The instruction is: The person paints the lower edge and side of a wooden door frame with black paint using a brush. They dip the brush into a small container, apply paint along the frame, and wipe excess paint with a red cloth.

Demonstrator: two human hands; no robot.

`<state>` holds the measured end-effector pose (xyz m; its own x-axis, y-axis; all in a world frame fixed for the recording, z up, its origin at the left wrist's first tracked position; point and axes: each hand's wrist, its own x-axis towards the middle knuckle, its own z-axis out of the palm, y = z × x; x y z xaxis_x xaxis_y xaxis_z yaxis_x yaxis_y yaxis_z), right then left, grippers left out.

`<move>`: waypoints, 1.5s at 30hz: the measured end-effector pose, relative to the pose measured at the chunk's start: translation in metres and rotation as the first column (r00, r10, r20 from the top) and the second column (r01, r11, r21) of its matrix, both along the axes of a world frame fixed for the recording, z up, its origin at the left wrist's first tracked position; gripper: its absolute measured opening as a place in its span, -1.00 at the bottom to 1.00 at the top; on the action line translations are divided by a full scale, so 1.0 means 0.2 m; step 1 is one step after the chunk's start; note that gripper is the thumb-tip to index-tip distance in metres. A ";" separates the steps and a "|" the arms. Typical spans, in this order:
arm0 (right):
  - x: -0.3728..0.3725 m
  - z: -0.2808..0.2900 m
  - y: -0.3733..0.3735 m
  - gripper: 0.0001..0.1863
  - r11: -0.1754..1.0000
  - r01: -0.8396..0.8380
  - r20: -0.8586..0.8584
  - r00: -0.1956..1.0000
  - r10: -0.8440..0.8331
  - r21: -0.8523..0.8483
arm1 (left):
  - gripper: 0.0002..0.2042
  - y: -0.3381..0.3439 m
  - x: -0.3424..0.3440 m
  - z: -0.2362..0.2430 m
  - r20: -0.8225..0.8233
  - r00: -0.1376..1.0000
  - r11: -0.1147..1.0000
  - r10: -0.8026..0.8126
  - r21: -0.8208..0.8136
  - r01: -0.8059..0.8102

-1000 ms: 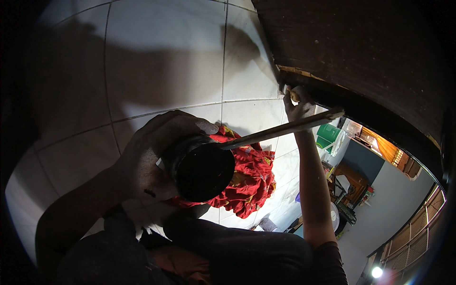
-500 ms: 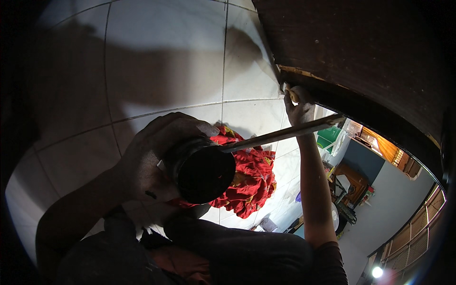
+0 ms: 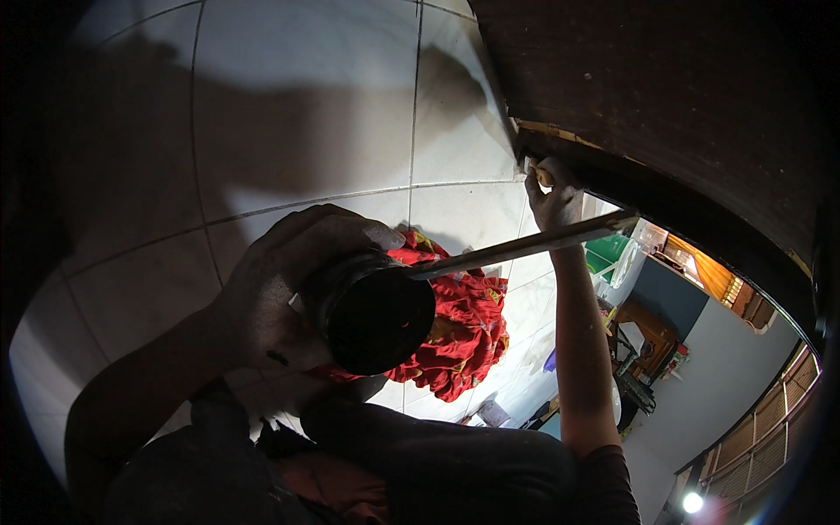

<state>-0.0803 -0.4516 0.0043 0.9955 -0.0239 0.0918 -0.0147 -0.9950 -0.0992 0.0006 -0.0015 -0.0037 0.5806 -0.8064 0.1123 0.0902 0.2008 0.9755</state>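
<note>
I am over a floor of pale tiles (image 3: 297, 52), much of it under broad shadow at the upper left. A dark panel (image 3: 647, 96) fills the upper right, a strip of bare, light wood showing along its lower edge. Below it the view runs, tipped on its side, into a brighter room with a green container (image 3: 604, 252), an orange curtain (image 3: 713, 269), brown wooden furniture (image 3: 656, 337) and a glaring lamp (image 3: 692, 502) near the bottom. A crumpled red cloth (image 3: 459, 337) with yellow patches lies on the tiles, partly hidden behind the can. My dark-clothed leg (image 3: 420, 446) crosses the lower middle.

The round, dark can (image 3: 337, 278) is near the centre, its mouth facing me. Its inside is black; I cannot tell what it holds. A long, thin stick (image 3: 525, 245) slants from the can's rim to the upper right, passing in front of my right forearm; whether its lower end goes inside is unclear.

My left hand (image 3: 278, 276) is wrapped around the can's side, thumb and fingers curved against it. My right hand (image 3: 556, 194), arm stretched out, is close to the panel's lower edge, its fingers bent around a small yellowish piece (image 3: 544, 178), too small to identify.
</note>
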 end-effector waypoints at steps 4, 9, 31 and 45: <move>0.01 -0.01 -0.01 -0.74 1.000 -0.024 -0.022 0.999 0.024 0.000 | -0.25 0.00 0.00 0.02 -0.001 1.000 1.000 0.017 0.000 -0.017; 0.00 -0.01 -0.03 -0.73 0.999 0.012 -0.042 0.999 -0.010 0.030 | -0.26 -0.01 -0.02 0.00 -0.079 0.997 1.000 0.014 -0.009 -0.015; -0.09 -0.02 0.01 -0.82 0.997 -0.020 0.108 0.994 0.028 -0.072 | -0.49 0.00 -0.04 0.02 -0.207 0.978 1.000 0.003 0.030 0.003; -0.10 -0.02 0.00 -0.84 0.989 -0.023 0.080 0.996 0.035 -0.149 | -0.23 -0.01 -0.01 -0.01 -0.046 0.999 0.999 -0.027 -0.031 0.025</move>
